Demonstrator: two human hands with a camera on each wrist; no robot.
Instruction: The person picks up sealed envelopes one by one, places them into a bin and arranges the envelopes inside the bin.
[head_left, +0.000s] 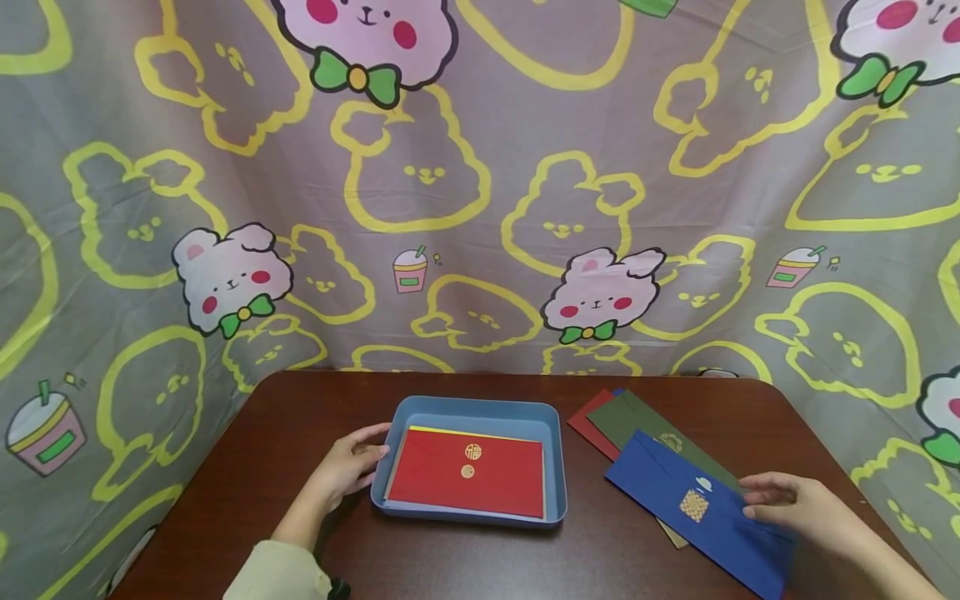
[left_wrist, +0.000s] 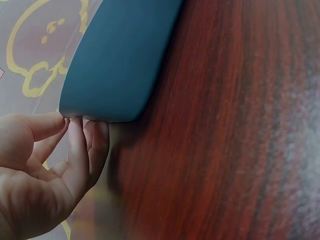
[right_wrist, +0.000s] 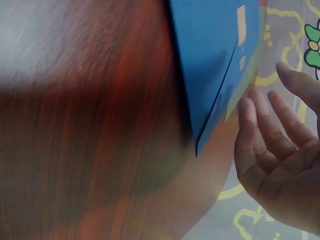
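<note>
Red uppermost, envelopes [head_left: 495,487] lie in the tray [head_left: 480,414], whose side the left hand [head_left: 345,467] touches, fingers extended. The empty right hand [head_left: 798,507], loosely spread, hovers by a blue envelope [head_left: 660,479].

Tray [head_left: 480,414] left of envelope pile [head_left: 663,479]

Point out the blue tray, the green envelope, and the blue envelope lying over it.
Blue tray [head_left: 477,410]: head view, far inner wall.
Green envelope [head_left: 649,419]: head view, uncovered far part.
Blue envelope [head_left: 694,505]: head view, gold-patterned patch near its middle.
</note>
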